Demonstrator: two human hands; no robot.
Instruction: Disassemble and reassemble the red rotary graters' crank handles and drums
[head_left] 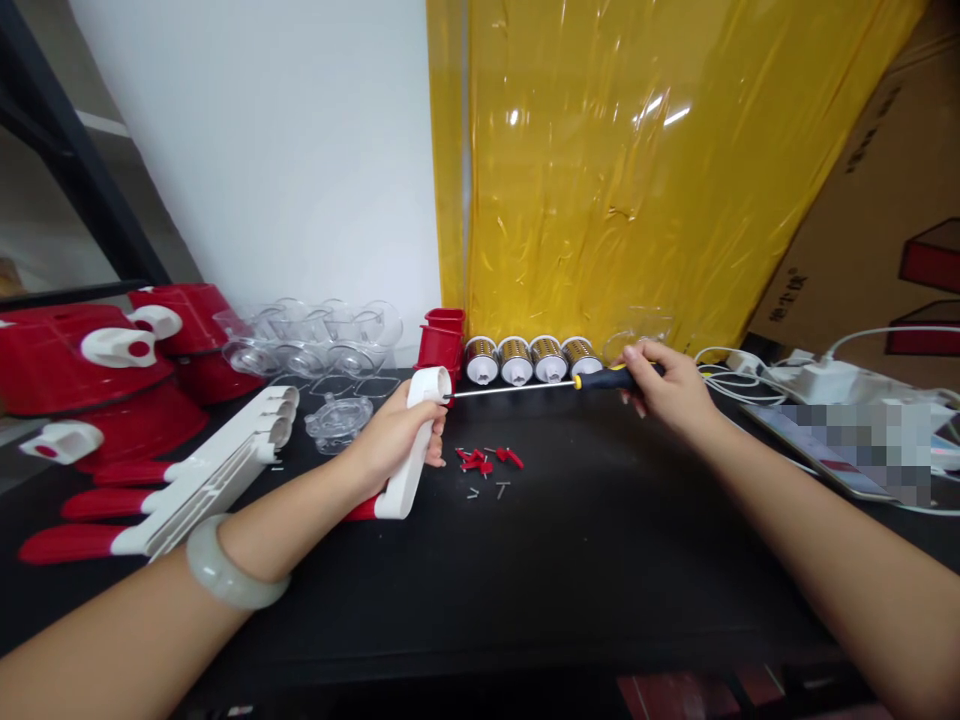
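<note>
My left hand (401,430) is closed round a white handle part (409,478) with a red grip end, its round open socket facing right. In my right hand (664,385) is a screwdriver (600,380) with a black and yellow handle, held level. Its long shaft points left, and the tip reaches the socket's mouth; whether it touches a screw inside is hidden. On the black table below and between the hands lie several small red parts (480,460) and a few loose screws (502,489).
Similar white and red handles (217,470) lie at left, beside red housings (82,370). Clear plastic parts (337,420) stand behind my left hand. Metal grater drums (515,360) and red trays (441,340) line the back. A tablet (817,450) and white cables (724,375) are at right.
</note>
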